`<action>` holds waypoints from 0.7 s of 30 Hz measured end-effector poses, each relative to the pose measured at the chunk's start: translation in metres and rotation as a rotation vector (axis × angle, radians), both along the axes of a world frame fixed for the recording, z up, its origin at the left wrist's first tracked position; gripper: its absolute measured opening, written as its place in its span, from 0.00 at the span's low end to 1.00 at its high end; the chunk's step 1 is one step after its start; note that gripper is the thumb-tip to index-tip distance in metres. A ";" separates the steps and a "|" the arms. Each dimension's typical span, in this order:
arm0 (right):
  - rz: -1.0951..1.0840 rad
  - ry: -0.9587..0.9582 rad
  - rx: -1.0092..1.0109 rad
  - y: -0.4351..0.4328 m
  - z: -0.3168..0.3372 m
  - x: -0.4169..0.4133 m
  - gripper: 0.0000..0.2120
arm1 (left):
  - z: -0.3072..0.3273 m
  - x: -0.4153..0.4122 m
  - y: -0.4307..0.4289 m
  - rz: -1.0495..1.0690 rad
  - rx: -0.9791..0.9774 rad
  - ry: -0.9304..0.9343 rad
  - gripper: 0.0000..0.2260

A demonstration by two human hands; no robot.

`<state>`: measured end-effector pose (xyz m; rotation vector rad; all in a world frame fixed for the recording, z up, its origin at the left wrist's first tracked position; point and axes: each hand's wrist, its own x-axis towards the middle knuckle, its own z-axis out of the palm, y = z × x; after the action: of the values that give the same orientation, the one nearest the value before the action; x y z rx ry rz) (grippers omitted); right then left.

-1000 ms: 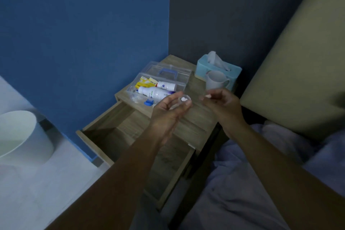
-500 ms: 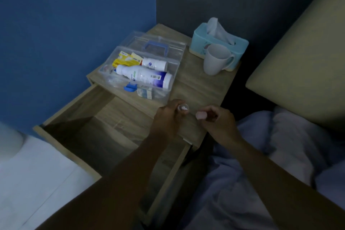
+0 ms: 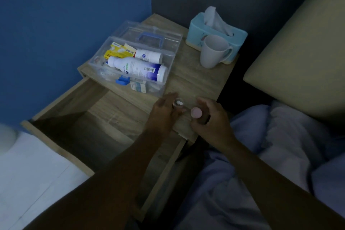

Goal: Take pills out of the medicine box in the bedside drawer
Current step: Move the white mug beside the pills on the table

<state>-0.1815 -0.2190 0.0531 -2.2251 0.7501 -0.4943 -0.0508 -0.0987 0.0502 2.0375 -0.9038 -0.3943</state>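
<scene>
A clear medicine box (image 3: 169, 73) stands open on the wooden bedside table (image 3: 196, 80), its lid tipped back; bottles, a yellow packet and small cartons lie inside. My left hand (image 3: 164, 112) rests at the table's front edge, fingers around a small clear cap (image 3: 178, 103) with two white pills in it. Just to its right, my right hand (image 3: 211, 119) grips a small dark bottle with a pink top (image 3: 196, 113). The drawer (image 3: 89, 117) below is pulled out and looks empty.
A white mug (image 3: 212, 52) and a teal tissue box (image 3: 216, 30) stand at the table's back right. A beige headboard (image 3: 298, 52) and rumpled blue bedding (image 3: 270, 145) lie to the right. Blue wall runs along the left.
Both hands have come down from mid-air to the table's front edge. The pink-topped bottle now shows in my right hand. The view has moved closer to the table.
</scene>
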 end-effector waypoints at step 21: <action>0.043 0.116 -0.303 -0.096 0.089 0.074 0.28 | 0.008 0.000 0.056 -0.311 0.412 -0.596 0.21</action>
<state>-0.1080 -0.3151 0.1423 -2.5648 0.7239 -0.4872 -0.0505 -0.0427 0.0578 2.4488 -1.6227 -0.1365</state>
